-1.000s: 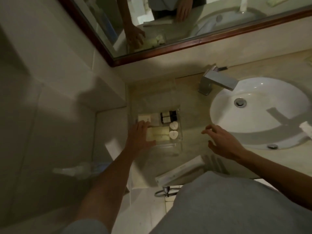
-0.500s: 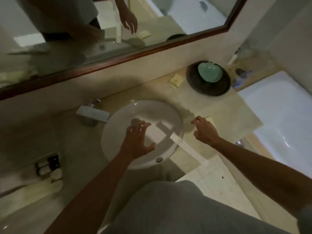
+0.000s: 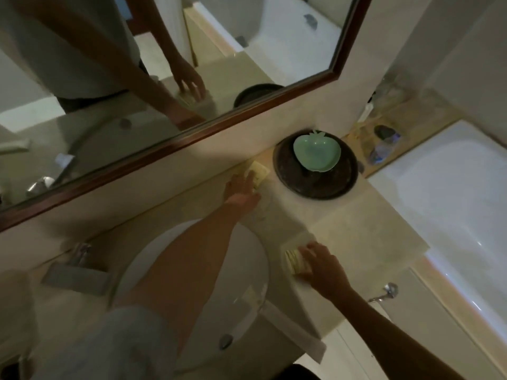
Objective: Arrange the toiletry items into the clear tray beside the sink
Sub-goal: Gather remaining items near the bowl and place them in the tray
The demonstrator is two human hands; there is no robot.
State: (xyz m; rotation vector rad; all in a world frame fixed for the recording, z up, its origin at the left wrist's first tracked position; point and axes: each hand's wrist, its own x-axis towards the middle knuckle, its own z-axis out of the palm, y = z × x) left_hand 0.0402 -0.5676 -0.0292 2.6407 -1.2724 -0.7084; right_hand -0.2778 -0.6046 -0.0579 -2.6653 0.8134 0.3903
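The clear tray is out of view. My left hand (image 3: 241,192) reaches over the sink to the back of the counter, its fingers stretched flat onto a small yellow packet (image 3: 260,171) beside the wall under the mirror. My right hand (image 3: 323,267) is at the counter's front right, fingers curled over a pale striped packet (image 3: 293,260) lying next to the basin. A long white packet (image 3: 290,330) lies across the sink's front rim.
A dark round tray (image 3: 345,185) holding a green apple-shaped dish (image 3: 317,152) stands just right of the yellow packet. The white basin (image 3: 247,270) and the faucet (image 3: 74,272) are at lower left. A bathtub (image 3: 452,201) lies to the right.
My view has swung right, away from the clear tray. My left hand went from over the basin to the yellow packet at the back. My right hand came down onto the striped packet.
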